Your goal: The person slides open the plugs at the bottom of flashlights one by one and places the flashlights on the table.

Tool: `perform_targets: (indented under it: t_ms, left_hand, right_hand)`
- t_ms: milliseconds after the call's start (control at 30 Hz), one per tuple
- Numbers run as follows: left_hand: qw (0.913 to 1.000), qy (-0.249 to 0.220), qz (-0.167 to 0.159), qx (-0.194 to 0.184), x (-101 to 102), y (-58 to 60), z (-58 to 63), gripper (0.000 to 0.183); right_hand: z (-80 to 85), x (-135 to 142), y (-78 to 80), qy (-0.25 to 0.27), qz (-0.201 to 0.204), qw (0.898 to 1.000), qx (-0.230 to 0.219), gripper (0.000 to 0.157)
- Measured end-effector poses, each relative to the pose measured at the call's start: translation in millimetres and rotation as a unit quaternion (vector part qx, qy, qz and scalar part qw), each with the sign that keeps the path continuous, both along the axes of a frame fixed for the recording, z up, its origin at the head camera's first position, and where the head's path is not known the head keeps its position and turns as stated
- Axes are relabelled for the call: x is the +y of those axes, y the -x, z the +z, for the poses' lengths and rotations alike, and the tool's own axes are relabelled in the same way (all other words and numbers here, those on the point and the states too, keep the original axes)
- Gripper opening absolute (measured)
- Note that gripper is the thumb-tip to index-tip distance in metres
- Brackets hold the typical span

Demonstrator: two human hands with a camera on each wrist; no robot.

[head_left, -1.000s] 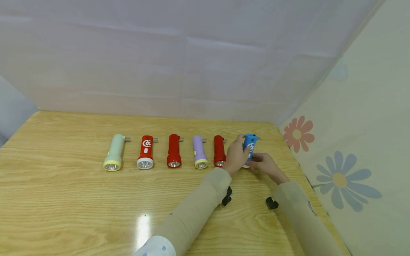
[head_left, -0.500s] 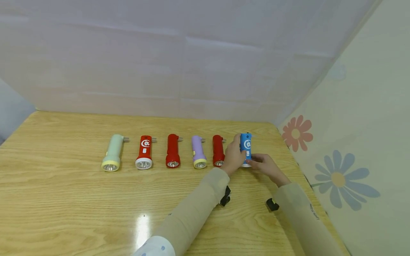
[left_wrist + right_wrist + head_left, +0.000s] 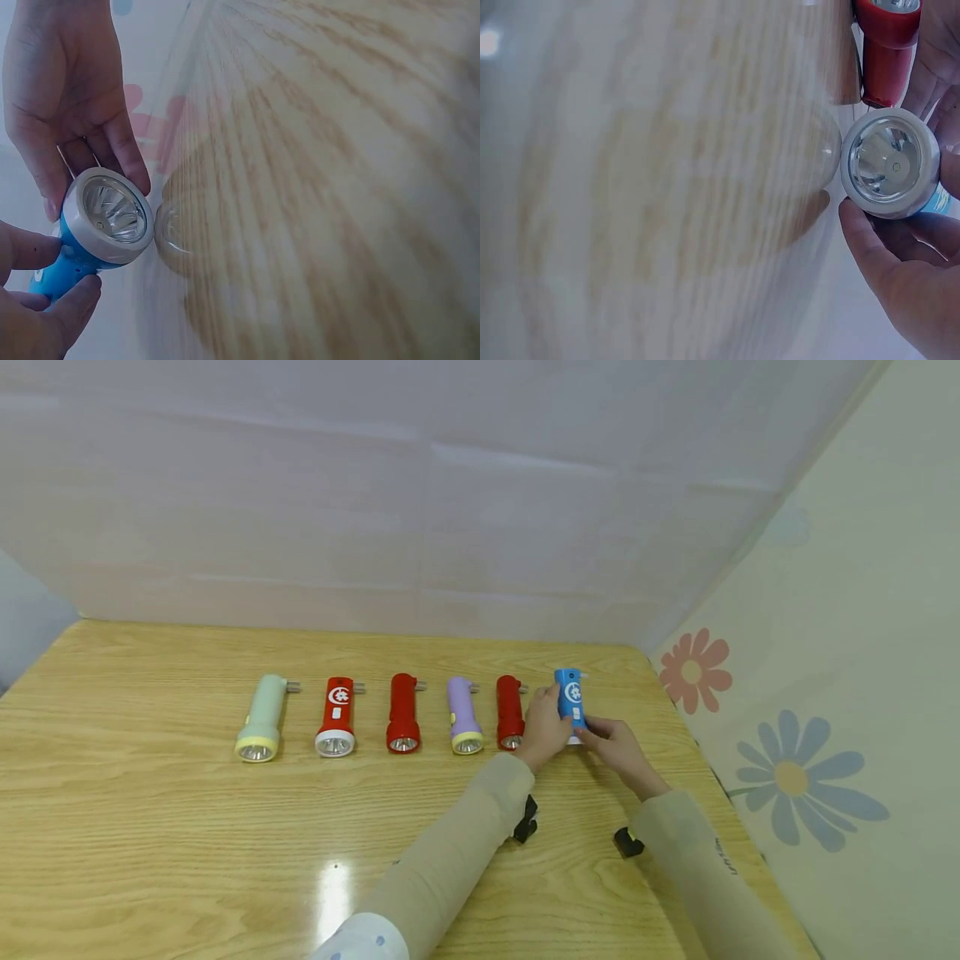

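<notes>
A blue flashlight [image 3: 572, 700] with a white head and a white emblem lies at the right end of the row in the head view, button side up. My left hand [image 3: 545, 727] grips its body from the left, with thumb and fingers around the blue part [image 3: 64, 274] in the left wrist view. From the right, my right hand [image 3: 617, 750] holds the head end between thumb and fingers. The white-rimmed lens [image 3: 891, 163] faces the right wrist camera. Its rim touches or nearly touches the tabletop; I cannot tell which.
Leftward stand a dark red flashlight [image 3: 510, 712], a purple one [image 3: 465, 714], another red one [image 3: 403, 714], a red one with a white head [image 3: 337, 717] and a pale green one [image 3: 262, 718]. The wooden table [image 3: 187, 827] meets a flower-patterned wall [image 3: 832, 693] on the right.
The blue flashlight has shifted left, nearer the row, and turned so its emblem and button face up more squarely. Both hands moved left with it.
</notes>
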State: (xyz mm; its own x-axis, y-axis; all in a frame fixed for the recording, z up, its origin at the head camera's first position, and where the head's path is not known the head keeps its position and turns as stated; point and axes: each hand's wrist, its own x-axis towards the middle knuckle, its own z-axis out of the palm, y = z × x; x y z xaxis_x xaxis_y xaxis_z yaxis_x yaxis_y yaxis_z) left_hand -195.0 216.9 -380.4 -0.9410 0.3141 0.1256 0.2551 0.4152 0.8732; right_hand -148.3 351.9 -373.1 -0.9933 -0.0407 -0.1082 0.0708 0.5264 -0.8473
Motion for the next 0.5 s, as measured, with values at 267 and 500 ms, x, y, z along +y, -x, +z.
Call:
perform_targets:
  t_ms: [267, 500]
  left_hand:
    - [0.9992, -0.012, -0.013, 0.037, 0.0, 1.3, -5.0, 0.031]
    - [0.9995, 0.006, -0.027, 0.012, -0.4, 0.5, -2.0, 0.023]
  right_hand:
    - [-3.6, 1.5, 0.1, 0.028, 0.001, 1.000, 0.004, 0.045]
    - [-3.2, -0.3, 1.2, 0.029, -0.016, 0.999, 0.004, 0.043]
